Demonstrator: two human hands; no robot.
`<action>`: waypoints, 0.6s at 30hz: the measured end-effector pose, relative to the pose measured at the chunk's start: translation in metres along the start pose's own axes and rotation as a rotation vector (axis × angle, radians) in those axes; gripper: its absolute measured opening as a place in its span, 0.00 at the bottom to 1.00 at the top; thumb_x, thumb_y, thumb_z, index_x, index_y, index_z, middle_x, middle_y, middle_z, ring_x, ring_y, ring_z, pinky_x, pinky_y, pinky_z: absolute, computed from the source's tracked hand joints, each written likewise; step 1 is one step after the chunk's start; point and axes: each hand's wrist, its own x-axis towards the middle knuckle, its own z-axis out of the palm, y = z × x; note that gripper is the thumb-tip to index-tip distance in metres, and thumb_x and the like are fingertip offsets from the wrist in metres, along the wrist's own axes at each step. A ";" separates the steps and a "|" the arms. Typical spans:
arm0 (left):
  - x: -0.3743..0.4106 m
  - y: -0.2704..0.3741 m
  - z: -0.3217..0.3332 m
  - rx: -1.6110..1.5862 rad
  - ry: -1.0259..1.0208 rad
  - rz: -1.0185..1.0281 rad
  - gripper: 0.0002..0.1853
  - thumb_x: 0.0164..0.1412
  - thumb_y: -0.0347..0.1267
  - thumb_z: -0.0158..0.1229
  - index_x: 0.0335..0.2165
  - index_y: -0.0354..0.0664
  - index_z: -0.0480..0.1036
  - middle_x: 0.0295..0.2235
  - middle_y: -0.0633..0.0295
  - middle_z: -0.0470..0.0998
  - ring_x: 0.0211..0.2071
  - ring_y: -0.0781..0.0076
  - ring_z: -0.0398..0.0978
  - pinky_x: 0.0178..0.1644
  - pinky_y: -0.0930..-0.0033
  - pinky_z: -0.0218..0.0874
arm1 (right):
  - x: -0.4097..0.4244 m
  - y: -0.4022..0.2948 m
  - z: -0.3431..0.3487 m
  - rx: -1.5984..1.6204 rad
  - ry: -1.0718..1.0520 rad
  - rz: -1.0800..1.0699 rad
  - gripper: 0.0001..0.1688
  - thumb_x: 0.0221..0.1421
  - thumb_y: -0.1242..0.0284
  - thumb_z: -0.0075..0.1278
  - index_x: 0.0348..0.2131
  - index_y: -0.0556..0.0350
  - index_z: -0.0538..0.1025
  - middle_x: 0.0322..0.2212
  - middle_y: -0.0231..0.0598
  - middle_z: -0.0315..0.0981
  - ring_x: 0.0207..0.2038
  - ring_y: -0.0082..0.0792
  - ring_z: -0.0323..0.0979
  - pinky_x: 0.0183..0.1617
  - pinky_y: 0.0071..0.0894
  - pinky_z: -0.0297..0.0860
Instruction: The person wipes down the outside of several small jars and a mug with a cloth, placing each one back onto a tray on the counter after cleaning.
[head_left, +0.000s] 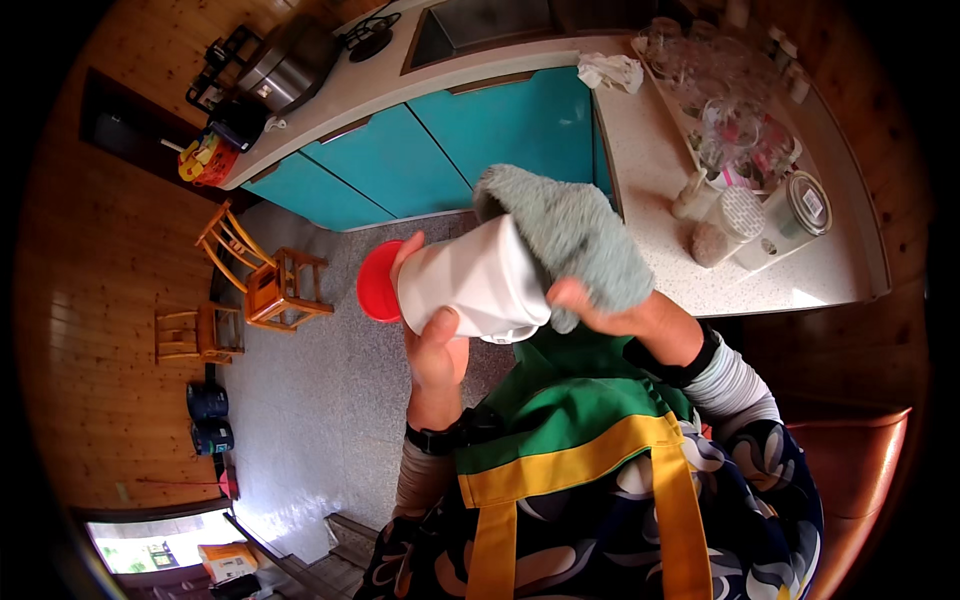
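My left hand (435, 356) grips a white container (469, 277) with faceted sides, tilted on its side in the air. A small white loop like a handle shows at its lower edge. In my right hand (611, 311) is a fluffy grey-green cloth (581, 232), pressed at the container's right end and covering part of its rim. Some of the right fingers are hidden by the cloth. Beyond my left fingers shows a round red object (378, 283); whether it touches the container I cannot tell.
Turquoise cabinets (375, 161) run under a speckled counter (660, 262). It carries a tray (671, 112) of glassware, jars (727, 225), crumpled tissue (609, 71), a sink (480, 30) and a metal pot (289, 71). Wooden chairs (270, 289) stand by the left wall.
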 end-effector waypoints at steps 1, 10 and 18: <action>-0.001 0.002 0.000 0.078 -0.003 0.031 0.46 0.43 0.41 0.59 0.58 0.39 0.50 0.52 0.51 0.62 0.55 0.56 0.61 0.59 0.56 0.54 | -0.013 0.004 0.003 0.193 0.075 0.167 0.45 0.56 0.44 0.41 0.57 0.64 0.59 0.56 0.50 0.57 0.58 0.47 0.56 0.62 0.40 0.49; -0.004 -0.005 0.009 0.314 -0.017 0.187 0.47 0.39 0.35 0.71 0.55 0.39 0.55 0.47 0.55 0.63 0.48 0.64 0.64 0.53 0.62 0.55 | -0.013 -0.023 0.015 -0.237 -0.142 -0.129 0.50 0.44 0.39 0.53 0.55 0.54 0.64 0.55 0.46 0.59 0.59 0.47 0.56 0.62 0.49 0.49; -0.010 0.003 0.018 0.906 -0.410 0.494 0.45 0.29 0.34 0.72 0.50 0.40 0.62 0.46 0.48 0.61 0.45 0.56 0.65 0.48 0.58 0.60 | -0.005 0.018 -0.010 0.429 -0.223 0.840 0.32 0.54 0.49 0.49 0.34 0.65 0.78 0.32 0.47 0.76 0.39 0.37 0.73 0.42 0.31 0.67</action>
